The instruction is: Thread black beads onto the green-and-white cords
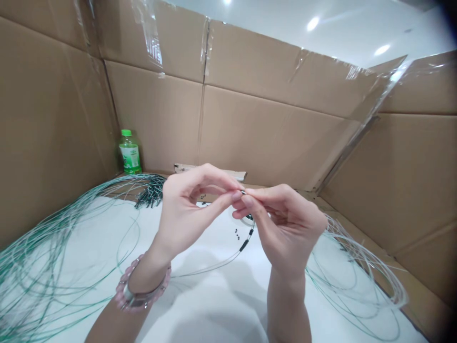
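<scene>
Print on the green-and-white label of a clear plastic bottle (130,155), green-capped, is too small to read. Ribbed cardboard walls (271,128), creased and patched with glossy clear tape (153,45), enclose a smooth white work surface (203,297). Above its middle, the left hand (185,209) and right hand (289,224) meet, thumbs and forefingers narrowed to a pinch around a small dark piece (243,192) with a pale glint; it looks like a tiny fitting, though the fingertips hide most of it. Below hangs a thin wire loop (228,260) with black tubular sleeves (244,245), near scattered black bits (237,234). Springy green and whitish wires (46,252) fan out at left, bunched at their dark ends (152,190); looser coils (392,290) curve at right. Round pink beads (123,286) circle the left wrist.
</scene>
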Action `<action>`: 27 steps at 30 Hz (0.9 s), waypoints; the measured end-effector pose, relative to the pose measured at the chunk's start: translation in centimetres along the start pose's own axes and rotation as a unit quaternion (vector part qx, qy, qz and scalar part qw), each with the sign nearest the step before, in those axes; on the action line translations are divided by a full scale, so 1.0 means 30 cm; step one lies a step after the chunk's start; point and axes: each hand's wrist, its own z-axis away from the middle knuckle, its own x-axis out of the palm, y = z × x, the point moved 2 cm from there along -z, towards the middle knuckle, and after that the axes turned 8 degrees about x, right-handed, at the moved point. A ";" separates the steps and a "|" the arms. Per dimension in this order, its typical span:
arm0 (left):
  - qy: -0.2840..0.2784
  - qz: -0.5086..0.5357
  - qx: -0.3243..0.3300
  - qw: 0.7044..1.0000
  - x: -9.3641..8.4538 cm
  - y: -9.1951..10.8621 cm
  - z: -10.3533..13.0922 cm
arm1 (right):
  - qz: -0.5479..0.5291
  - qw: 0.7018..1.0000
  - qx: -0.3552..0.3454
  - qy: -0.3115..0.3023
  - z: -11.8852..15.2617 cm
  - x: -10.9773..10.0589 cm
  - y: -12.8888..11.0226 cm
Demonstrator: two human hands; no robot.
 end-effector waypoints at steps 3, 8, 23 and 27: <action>-0.006 0.011 -0.008 1.000 0.000 -0.007 0.001 | -0.017 1.000 0.011 -0.017 -0.003 0.003 -0.004; 0.023 -0.033 0.030 0.999 -0.009 -0.004 0.005 | 0.036 0.999 -0.003 0.019 -0.009 -0.008 -0.011; 0.002 -0.096 0.104 0.990 -0.002 0.008 0.007 | 0.165 0.983 -0.073 0.021 -0.014 -0.019 -0.019; 0.000 -0.099 0.113 0.989 0.000 0.003 0.009 | 0.179 0.981 -0.078 0.018 -0.017 -0.021 -0.020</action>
